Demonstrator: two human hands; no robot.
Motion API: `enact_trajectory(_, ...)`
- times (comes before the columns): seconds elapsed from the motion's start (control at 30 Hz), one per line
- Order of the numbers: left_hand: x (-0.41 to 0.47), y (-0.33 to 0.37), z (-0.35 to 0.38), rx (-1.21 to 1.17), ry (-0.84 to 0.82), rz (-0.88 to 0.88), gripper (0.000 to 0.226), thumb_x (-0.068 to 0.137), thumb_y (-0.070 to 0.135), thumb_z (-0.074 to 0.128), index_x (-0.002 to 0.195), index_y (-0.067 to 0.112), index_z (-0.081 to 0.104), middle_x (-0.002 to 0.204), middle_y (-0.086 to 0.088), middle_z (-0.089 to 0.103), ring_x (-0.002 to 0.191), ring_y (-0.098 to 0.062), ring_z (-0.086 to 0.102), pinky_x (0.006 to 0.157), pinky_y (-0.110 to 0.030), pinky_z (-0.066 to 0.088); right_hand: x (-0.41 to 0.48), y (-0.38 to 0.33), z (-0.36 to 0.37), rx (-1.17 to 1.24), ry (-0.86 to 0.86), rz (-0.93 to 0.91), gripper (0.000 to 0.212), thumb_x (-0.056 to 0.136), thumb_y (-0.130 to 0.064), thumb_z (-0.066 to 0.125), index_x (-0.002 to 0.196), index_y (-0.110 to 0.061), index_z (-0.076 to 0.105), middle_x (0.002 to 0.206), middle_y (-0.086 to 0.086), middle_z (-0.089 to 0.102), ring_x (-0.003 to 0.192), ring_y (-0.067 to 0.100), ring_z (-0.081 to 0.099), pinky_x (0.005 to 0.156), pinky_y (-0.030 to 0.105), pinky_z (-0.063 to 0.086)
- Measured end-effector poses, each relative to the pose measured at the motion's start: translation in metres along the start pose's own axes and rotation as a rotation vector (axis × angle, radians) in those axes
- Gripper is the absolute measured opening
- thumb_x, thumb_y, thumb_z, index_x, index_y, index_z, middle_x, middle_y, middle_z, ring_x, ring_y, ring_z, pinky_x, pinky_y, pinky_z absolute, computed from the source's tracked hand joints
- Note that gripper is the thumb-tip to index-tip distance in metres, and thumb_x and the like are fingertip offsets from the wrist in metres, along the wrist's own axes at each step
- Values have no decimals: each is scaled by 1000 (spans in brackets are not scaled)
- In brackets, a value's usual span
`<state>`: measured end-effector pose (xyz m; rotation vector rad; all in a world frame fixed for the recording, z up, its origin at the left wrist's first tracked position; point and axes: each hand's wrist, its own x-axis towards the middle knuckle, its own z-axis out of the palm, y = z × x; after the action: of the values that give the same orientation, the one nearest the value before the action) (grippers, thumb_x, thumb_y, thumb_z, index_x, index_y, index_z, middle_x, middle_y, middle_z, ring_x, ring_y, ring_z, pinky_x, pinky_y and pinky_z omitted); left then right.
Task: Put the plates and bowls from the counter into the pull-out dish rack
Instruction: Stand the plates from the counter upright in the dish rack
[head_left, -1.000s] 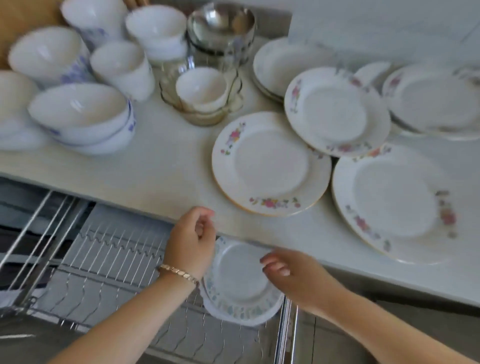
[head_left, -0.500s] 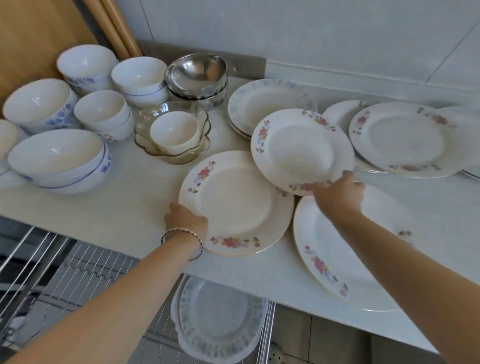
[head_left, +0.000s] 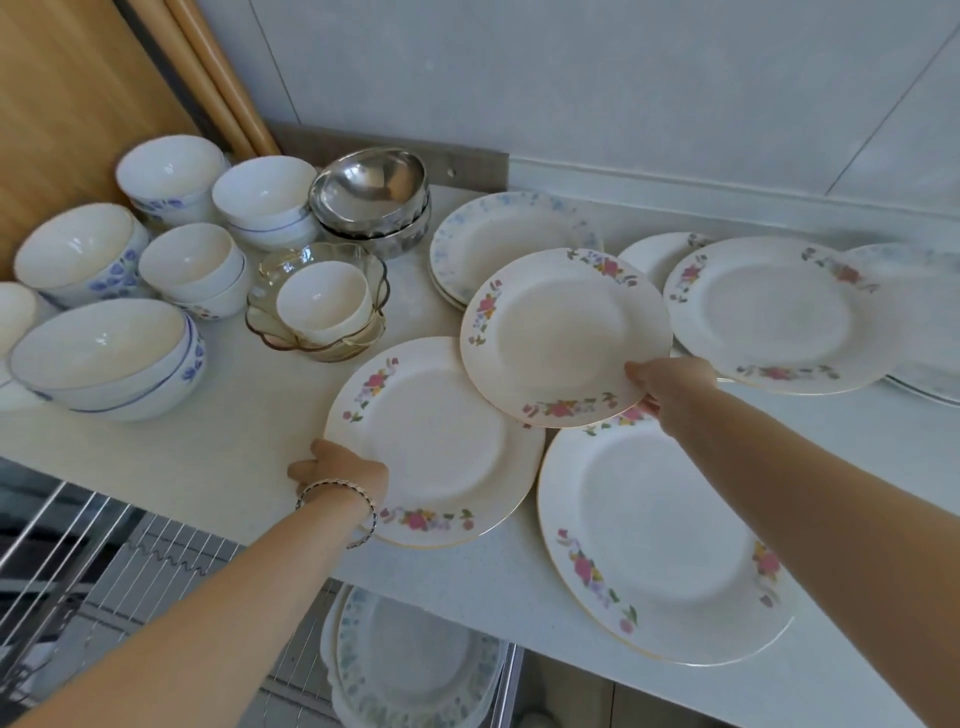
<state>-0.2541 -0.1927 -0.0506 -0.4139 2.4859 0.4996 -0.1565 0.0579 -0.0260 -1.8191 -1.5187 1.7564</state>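
Moved: both grips, down at the rack a second ago, are now up at the counter (head_left: 234, 441), one on each of two floral plates; half a second ago they were already on these same rims.
Left grip (head_left: 340, 467): curled round the near-left rim of the near floral plate (head_left: 436, 441); fingertips hidden under the rim, back of the hand up, bracelet (head_left: 337, 488) at the wrist.
Near floral plate: reaches away and to the right from the left grip, close to the counter's front edge; cannot tell whether it is lifted or lying flat.
Right grip (head_left: 672, 387): pinches the near-right rim of the middle floral plate (head_left: 561, 332), thumb on top, fingers beneath.
Middle floral plate: reaches away and to the left from the right grip, tilted; its near edge overlaps the far-right rim of the near floral plate and the far rim of the large floral plate (head_left: 660, 545).
Large floral plate: flat on the counter at front right, partly under the right forearm.
Other plates: blue-rimmed stack (head_left: 498, 234) at the back, behind the middle floral plate; far floral plate (head_left: 779, 306) to the right, lying over more plates.
Bowls: white bowls with blue pattern (head_left: 104, 353) grouped at the counter's left; steel bowls (head_left: 371, 187) stacked at the back; small white bowl (head_left: 322, 296) sitting inside a glass bowl (head_left: 270, 317).
Dish rack (head_left: 156, 561): pulled out below the counter's front edge; blue-patterned plates (head_left: 410, 660) sit at its right end, partly under the counter's lip.
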Motion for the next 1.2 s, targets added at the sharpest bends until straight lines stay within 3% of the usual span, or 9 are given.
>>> enact_trajectory(0.13, -12, 6, -14, 64, 21, 35, 59, 87, 16, 54, 138, 0, 28, 142, -21, 22, 130, -39, 32, 104, -43, 36, -23, -4, -8, 150, -54, -81, 27, 86, 7, 57, 113, 5, 56, 109, 23, 61, 98, 38, 64, 84, 43, 55)
enact_trajectory(0.2, -20, 7, -23, 47, 97, 135, 60, 88, 22, 54, 138, 1, 30, 143, -21, 25, 130, -39, 33, 103, -44, 36, -40, 1, -15, 184, -90, -112, 35, 84, 7, 59, 118, 4, 54, 108, 21, 62, 89, 34, 65, 71, 37, 58)
enact_trajectory(0.37, -48, -12, -53, -599, -202, 379, 78, 70, 55, 56, 134, 11, 45, 133, -13, 54, 103, -27, 61, 86, -37, 50, -103, 30, -26, 265, -338, -159, 18, 84, 8, 58, 94, -7, 57, 84, 10, 64, 70, 22, 63, 62, 30, 55)
enact_trajectory(0.47, -55, -59, -70, -794, -192, 364, 39, 57, 55, 62, 84, 26, 68, 95, -3, 71, 95, -24, 66, 91, -46, 52, -151, 55, -18, 209, -466, -158, 18, 82, 6, 60, 84, -12, 58, 70, 7, 70, 58, 21, 67, 58, 30, 57)
enact_trajectory(0.53, -57, -100, -80, -815, -141, 395, 15, 72, 37, 65, 79, 24, 66, 84, 2, 67, 86, -21, 63, 86, -40, 51, -180, 80, -9, 199, -509, -132, 17, 82, 5, 60, 84, -11, 58, 67, 5, 72, 56, 19, 69, 56, 30, 58)
enact_trajectory(0.63, -53, -164, -90, -717, -124, 420, 15, 87, 24, 61, 101, 19, 64, 90, -1, 68, 80, -18, 62, 76, -37, 51, -218, 122, 11, 117, -568, -82, 19, 81, 4, 63, 90, -11, 55, 74, 8, 76, 65, 20, 73, 60, 31, 61)
enact_trajectory(0.77, -25, -249, -92, -552, -130, 315, 6, 90, 14, 57, 87, 19, 61, 82, -3, 67, 72, -21, 61, 61, -29, 48, -253, 192, 54, -76, -580, 63, 26, 83, 8, 61, 102, -8, 54, 80, 13, 73, 70, 26, 71, 58, 28, 61)
enact_trajectory(0.93, 26, -310, -63, -284, -221, 146, 8, 90, 13, 58, 89, 6, 59, 76, -8, 62, 74, -24, 59, 72, -39, 52, -245, 277, 103, -291, -490, 227, 38, 82, 1, 65, 116, -10, 52, 94, 16, 72, 87, 29, 72, 76, 39, 60)
enact_trajectory(1.2, 99, -283, 46, 33, -448, 81, 26, 92, 9, 50, 117, 2, 54, 111, -13, 64, 101, -28, 63, 85, -34, 53, -176, 359, 133, -497, -168, 342, 53, 85, -3, 50, 137, -14, 42, 93, 6, 57, 86, 30, 59, 83, 43, 56)
